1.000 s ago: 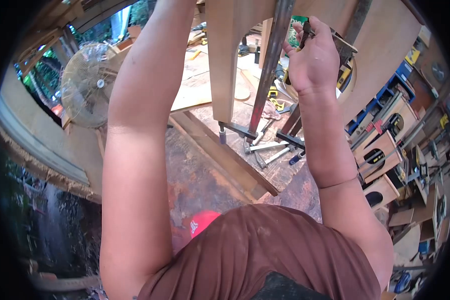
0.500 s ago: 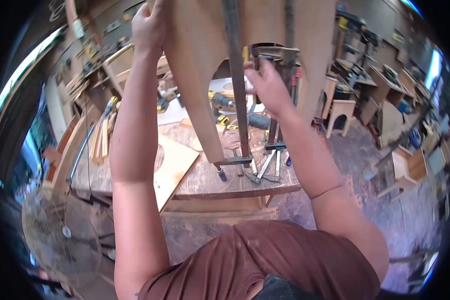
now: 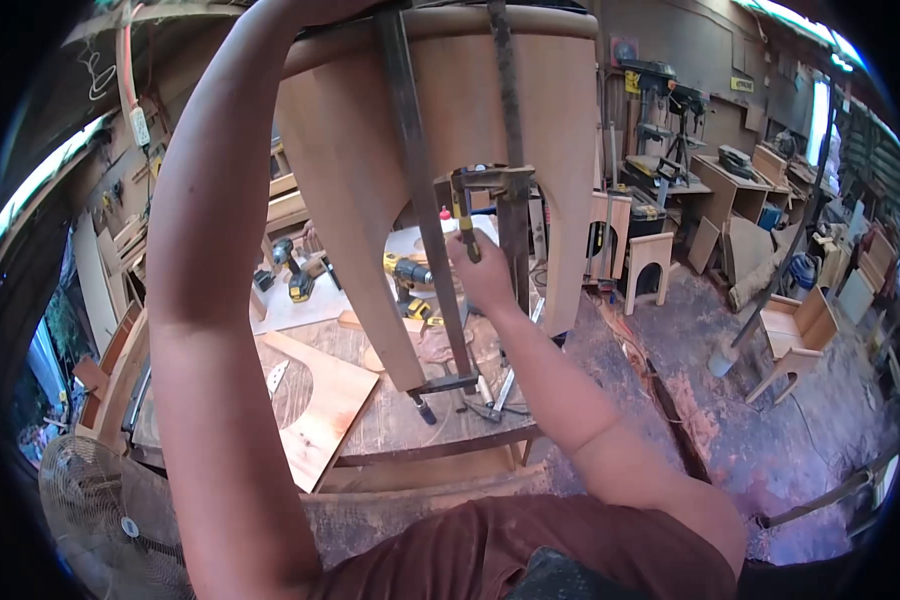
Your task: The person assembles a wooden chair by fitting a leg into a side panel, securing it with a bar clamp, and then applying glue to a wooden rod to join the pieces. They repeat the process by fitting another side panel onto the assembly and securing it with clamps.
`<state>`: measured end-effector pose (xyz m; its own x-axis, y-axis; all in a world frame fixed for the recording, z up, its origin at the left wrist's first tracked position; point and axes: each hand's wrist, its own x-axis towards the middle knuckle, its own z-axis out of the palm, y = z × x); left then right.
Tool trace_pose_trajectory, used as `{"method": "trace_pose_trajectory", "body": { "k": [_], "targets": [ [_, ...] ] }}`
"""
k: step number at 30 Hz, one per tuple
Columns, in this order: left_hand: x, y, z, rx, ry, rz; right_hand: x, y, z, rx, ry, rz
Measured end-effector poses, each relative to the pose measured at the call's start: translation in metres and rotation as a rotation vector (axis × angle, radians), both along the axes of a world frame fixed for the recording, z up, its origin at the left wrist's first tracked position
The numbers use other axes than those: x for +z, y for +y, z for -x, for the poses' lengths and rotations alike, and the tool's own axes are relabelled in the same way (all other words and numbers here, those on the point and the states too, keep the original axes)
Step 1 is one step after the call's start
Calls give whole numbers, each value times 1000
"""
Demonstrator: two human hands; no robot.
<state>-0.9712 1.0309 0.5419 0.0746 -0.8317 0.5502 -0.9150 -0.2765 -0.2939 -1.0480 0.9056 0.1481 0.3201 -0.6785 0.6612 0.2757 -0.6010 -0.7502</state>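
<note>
A wooden piece with arched cutouts and a rounded top rail stands upright in front of me. Two long metal bar clamps run down its face. My right hand is wrapped round the yellow-and-dark clamp handle in the arch. My left arm reaches up to the top of the piece; the left hand is at the upper frame edge, its fingers hidden. The lower clamp jaw sits at the foot of one wooden leg.
The workbench holds a yellow drill, another drill, a cut board and a hammer. A fan is at lower left. Small wooden stools and a drill press are on the right.
The view has shifted, bringing the top rail into sight. My left hand has gone up to the frame's top edge. My right hand has closed round the clamp handle.
</note>
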Motion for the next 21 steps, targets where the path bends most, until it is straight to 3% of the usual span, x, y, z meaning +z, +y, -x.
{"method": "trace_pose_trajectory", "body": {
  "k": [2, 3, 5, 6, 8, 10, 12, 14, 16, 17, 19, 20, 21],
  "targets": [
    [-6, -3, 8, 98, 30, 13, -10, -15, -13, 351, -102, -322],
    [-7, -4, 8, 89, 42, 18, -10, -16, -12, 346, -109, -329],
    [-9, -13, -8, -29, -1, 73, -10, -23, -11, 903, -363, -749],
    [-10, -12, -5, -45, -8, 57, -8, -30, -9, 889, -382, -757],
    [-12, -3, 2, -11, -32, 13, -10, -39, -5, 1153, -203, -543],
    [-13, -4, -1, -61, -16, 36, -6, -31, -2, 1075, -216, -560],
    [-14, -5, -7, -139, -10, 22, -3, -20, -6, 575, -69, -433],
    [-14, -8, -10, -150, -35, 17, -5, -15, -15, 486, -89, -409],
    [-12, -7, -13, -152, -49, 23, -5, -6, -28, -181, -156, -14],
    [-13, -8, -14, -160, -50, 31, -7, -1, -30, -190, -152, -21],
    [-16, -11, -17, -178, -46, 35, -7, 4, -31, -502, -93, 89],
    [-16, -11, -19, -213, -48, 50, -6, 0, -27, -511, -92, 91],
    [-14, -12, -21, -246, -48, 70, -4, -6, -19, -163, -108, -85]
  ]
}}
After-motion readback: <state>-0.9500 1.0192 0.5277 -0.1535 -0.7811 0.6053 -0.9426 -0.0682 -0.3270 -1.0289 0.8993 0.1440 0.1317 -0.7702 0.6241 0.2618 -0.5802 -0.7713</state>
